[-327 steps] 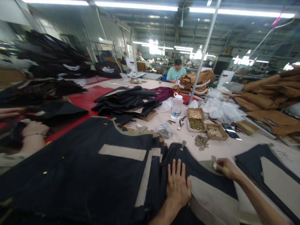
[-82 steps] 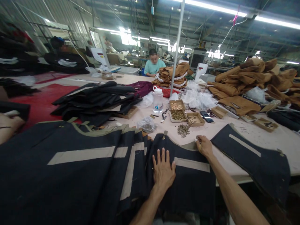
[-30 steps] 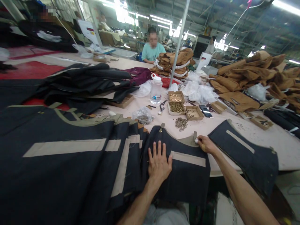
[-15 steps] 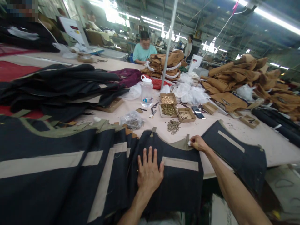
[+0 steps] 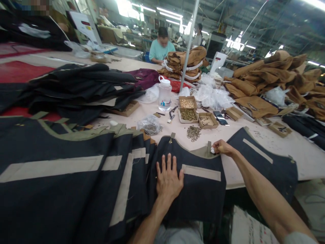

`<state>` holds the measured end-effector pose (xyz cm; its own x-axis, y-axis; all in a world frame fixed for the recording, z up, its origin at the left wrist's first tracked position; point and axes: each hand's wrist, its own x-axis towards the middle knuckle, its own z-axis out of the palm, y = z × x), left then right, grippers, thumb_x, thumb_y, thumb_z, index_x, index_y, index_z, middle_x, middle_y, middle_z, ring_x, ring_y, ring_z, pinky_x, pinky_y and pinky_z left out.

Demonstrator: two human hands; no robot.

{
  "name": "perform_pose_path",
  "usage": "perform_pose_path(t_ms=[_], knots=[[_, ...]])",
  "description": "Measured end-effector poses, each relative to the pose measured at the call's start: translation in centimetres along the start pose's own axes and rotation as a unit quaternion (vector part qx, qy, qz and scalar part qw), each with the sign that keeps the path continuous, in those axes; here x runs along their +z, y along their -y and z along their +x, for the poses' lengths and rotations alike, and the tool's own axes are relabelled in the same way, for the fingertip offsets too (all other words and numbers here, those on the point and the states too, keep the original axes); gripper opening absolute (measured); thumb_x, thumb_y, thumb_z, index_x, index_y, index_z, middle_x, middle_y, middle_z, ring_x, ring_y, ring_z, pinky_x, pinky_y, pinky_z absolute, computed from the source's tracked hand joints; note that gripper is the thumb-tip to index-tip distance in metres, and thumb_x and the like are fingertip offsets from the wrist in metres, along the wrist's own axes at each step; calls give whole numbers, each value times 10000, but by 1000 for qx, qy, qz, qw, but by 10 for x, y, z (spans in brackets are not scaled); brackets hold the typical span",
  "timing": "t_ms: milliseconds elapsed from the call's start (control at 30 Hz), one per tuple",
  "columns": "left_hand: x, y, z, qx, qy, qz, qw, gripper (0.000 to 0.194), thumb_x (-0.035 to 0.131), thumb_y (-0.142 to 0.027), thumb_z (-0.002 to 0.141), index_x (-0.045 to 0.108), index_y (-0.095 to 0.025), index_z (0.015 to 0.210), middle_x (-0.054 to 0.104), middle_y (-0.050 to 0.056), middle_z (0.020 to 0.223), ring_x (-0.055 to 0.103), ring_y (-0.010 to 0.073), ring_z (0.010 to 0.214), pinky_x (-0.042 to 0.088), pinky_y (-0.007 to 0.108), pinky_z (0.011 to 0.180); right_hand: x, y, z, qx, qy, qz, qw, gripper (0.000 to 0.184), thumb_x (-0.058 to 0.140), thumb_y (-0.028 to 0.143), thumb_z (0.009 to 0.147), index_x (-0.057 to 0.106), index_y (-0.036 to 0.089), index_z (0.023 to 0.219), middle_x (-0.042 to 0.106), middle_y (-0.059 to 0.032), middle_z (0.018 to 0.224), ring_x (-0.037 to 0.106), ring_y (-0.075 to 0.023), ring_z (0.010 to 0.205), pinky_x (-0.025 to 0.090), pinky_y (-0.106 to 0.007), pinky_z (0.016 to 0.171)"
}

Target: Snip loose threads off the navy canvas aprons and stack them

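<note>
My left hand [image 5: 169, 179] lies flat with fingers spread on a dark navy fabric panel [image 5: 195, 198], which has a pale strip sewn across it and an olive-edged curved top. At that panel's upper right corner, my right hand [image 5: 223, 148] is closed in a pinch on a small white piece [image 5: 212, 150], beside a short grey-olive fabric tab [image 5: 209, 149]. What the white piece is, I cannot make out. Another tab [image 5: 172, 136] with a metal fitting stands at the panel's upper left corner.
Overlapping dark panels [image 5: 58, 189] cover the left side; a similar panel [image 5: 264, 162] lies at right. Beyond are metal parts [image 5: 193, 133], cardboard boxes of small fittings [image 5: 188, 115], a water bottle [image 5: 165, 94], a pole [image 5: 190, 44] and brown garments [image 5: 269, 78]. A person [image 5: 161, 47] sits across the table.
The view has shifted, so everything sits further right and slightly higher. My left hand stays flat on the panel; my right hand with the white piece is slightly further right of the tab.
</note>
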<state>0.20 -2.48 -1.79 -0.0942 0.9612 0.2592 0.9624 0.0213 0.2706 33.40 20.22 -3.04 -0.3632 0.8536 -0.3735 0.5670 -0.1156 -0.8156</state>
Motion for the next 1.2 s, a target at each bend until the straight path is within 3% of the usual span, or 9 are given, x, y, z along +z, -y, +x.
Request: perform_pose_path(t_ms=[200,400,633,733,867,1000,1200], knots=[[2,2,0,-3,12,-2,1000,688,474,-511,999,422,-196,1609,265,74,1725,108,383,1619,87,634,1308,0,2,12,42,4,-89,995,473,911,415,492,502,193,576,550,30,503,482,-107,499,327,-232,486],[4,2,0,-7,31,7,999,703,457,-520,1003,389,-198,1624,221,67,1739,76,372,1625,85,627,1310,-2,-7,35,82,6,-168,982,463,904,342,473,470,212,564,570,19,477,549,-140,461,339,-238,461],[1,6,-9,-11,0,-3,1000,687,440,-524,1006,435,-175,1599,257,95,1728,105,375,1620,100,622,1305,5,27,9,35,-6,-203,979,407,865,380,506,501,200,527,555,19,455,536,-144,468,350,-239,470],[3,9,-13,-10,-17,-8,1000,696,449,-533,1000,437,-178,1598,276,98,1722,121,374,1617,100,617,1305,16,44,4,-11,-65,-217,974,277,783,371,584,572,192,590,589,8,507,553,-155,515,371,-240,502],[4,9,-16,-8,-22,-8,1000,713,445,-540,998,429,-160,1600,276,110,1720,121,375,1617,81,613,1306,49,58,23,-99,-149,-228,957,153,623,309,705,679,189,780,702,-34,725,624,-182,692,437,-248,630],[4,8,-18,-12,-20,-8,1000,724,436,-557,999,431,-152,1599,257,116,1726,111,377,1618,69,609,1308,80,66,43,-139,-169,-251,943,152,603,249,706,726,197,777,730,-52,771,639,-205,752,455,-266,705],[5,7,-21,-12,-25,-14,1000,739,472,-556,982,417,-166,1607,269,113,1723,91,384,1619,52,625,1302,90,67,52,-151,-183,-302,923,140,595,224,729,731,195,749,740,-81,807,638,-218,791,439,-274,746]])
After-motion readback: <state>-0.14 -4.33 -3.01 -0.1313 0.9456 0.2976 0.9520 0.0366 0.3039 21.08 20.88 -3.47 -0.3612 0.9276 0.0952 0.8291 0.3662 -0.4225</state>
